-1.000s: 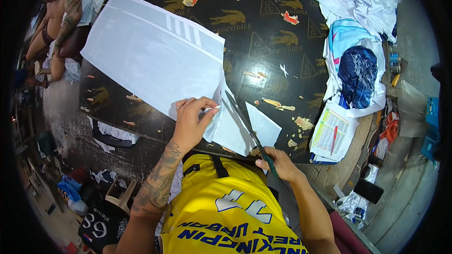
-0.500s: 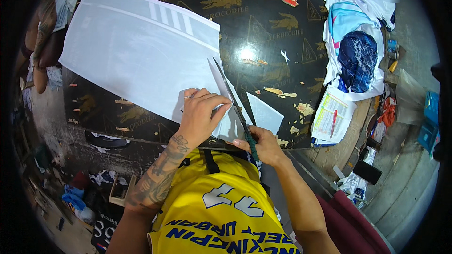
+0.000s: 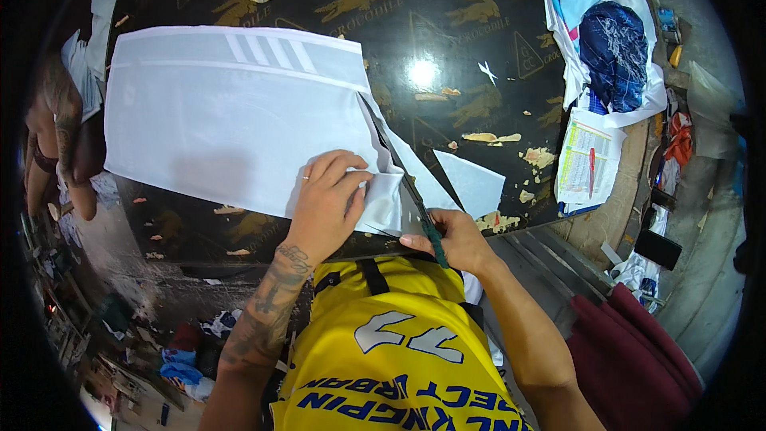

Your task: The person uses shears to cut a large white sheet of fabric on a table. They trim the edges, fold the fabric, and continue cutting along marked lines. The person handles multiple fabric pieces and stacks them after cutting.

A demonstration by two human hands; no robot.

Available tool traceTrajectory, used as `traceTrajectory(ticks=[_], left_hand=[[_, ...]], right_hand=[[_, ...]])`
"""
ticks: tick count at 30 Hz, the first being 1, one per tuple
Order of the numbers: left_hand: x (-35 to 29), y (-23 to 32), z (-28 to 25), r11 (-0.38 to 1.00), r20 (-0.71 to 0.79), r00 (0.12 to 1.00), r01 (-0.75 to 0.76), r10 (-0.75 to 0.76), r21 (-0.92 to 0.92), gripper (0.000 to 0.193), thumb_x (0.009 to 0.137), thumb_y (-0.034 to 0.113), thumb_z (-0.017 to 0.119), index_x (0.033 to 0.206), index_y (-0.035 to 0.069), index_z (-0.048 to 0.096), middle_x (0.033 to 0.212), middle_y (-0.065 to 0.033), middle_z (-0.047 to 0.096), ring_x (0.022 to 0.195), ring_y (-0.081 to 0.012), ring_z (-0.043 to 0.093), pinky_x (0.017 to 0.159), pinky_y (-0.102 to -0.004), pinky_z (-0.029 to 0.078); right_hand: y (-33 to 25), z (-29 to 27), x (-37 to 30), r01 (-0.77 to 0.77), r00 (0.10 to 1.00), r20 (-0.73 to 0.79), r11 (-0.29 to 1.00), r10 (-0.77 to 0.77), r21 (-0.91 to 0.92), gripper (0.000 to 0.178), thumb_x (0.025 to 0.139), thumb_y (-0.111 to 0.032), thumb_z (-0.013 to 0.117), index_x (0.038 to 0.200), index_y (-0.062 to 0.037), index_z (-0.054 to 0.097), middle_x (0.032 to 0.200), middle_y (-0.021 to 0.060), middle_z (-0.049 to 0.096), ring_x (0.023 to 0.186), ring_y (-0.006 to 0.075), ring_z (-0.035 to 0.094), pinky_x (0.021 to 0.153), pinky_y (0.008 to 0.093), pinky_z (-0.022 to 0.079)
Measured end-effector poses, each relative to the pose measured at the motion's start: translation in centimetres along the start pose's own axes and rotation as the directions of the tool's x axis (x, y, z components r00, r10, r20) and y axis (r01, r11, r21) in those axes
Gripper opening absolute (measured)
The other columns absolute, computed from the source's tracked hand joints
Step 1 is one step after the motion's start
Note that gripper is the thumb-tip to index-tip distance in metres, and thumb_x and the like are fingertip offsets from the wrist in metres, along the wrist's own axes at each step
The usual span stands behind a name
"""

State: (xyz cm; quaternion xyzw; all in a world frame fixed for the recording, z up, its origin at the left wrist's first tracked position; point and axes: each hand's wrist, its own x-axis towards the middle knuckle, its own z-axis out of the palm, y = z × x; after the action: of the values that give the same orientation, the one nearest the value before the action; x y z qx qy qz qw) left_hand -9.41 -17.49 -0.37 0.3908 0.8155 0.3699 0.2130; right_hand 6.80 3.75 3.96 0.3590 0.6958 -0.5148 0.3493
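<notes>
White fabric (image 3: 231, 120) with striped bands near its far edge lies across the dark table. My left hand (image 3: 329, 195) presses on its near right part, fingers bent over the cloth and thumb apart, beside a raised fold. My right hand (image 3: 455, 239) is closed round the green-wrapped handle of large dark scissors (image 3: 408, 191) at the table's near edge. Their long blades point away and to the left along the fabric's right side, partly covered by it. A narrow strip of the cloth lies right of the blades. Beyond it sits a separate white offcut (image 3: 475, 182).
The dark table (image 3: 447, 24) has peeling patches. On its right lie piled garments (image 3: 610, 56) and printed sheets with a red pen (image 3: 592, 172). A phone (image 3: 658, 249) rests farther right. Another person's tattooed arm (image 3: 68, 124) shows at the far left.
The scissor blades, parted before, now look closed along the fabric. My left hand has eased from a pinch near the blades to pressing on the cloth. The whole view has shifted slightly.
</notes>
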Motion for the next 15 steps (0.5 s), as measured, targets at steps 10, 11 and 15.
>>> traceTrajectory(ticks=[10,11,15], left_hand=[[0.2,-0.6,-0.7,1.0,0.061,0.998,-0.014,0.016,-0.028,0.026,0.091,0.004,0.068,0.116,0.006,0.073,0.131,-0.0068,0.066,0.134,-0.0308,0.055,0.11,-0.0486,0.042],[0.2,-0.7,-0.8,0.999,0.065,0.998,-0.01,0.013,-0.037,0.026,0.091,0.004,0.068,0.116,0.006,0.073,0.131,-0.0068,0.066,0.134,-0.0309,0.055,0.11,-0.0488,0.042],[0.6,-0.9,-1.1,0.998,0.099,0.995,0.005,0.002,-0.065,0.026,0.091,0.003,0.067,0.117,0.005,0.073,0.132,-0.0071,0.066,0.135,-0.0314,0.054,0.111,-0.0496,0.041]], right_hand=[[-2.2,2.0,1.7,-0.018,0.998,-0.052,0.992,0.025,0.124,0.066,0.077,-0.061,0.094,0.077,-0.001,0.068,0.066,0.005,0.062,0.063,0.0167,0.053,0.062,0.036,0.047],[-2.4,2.1,1.9,0.037,0.995,-0.092,0.992,-0.026,0.118,0.065,0.077,-0.061,0.094,0.079,-0.0009,0.07,0.067,0.0051,0.063,0.063,0.0166,0.054,0.062,0.0358,0.047],[-3.5,2.8,2.4,0.006,0.997,-0.082,0.994,0.003,0.11,0.066,0.077,-0.062,0.094,0.089,0.0004,0.075,0.07,0.0062,0.067,0.065,0.0174,0.06,0.065,0.035,0.051]])
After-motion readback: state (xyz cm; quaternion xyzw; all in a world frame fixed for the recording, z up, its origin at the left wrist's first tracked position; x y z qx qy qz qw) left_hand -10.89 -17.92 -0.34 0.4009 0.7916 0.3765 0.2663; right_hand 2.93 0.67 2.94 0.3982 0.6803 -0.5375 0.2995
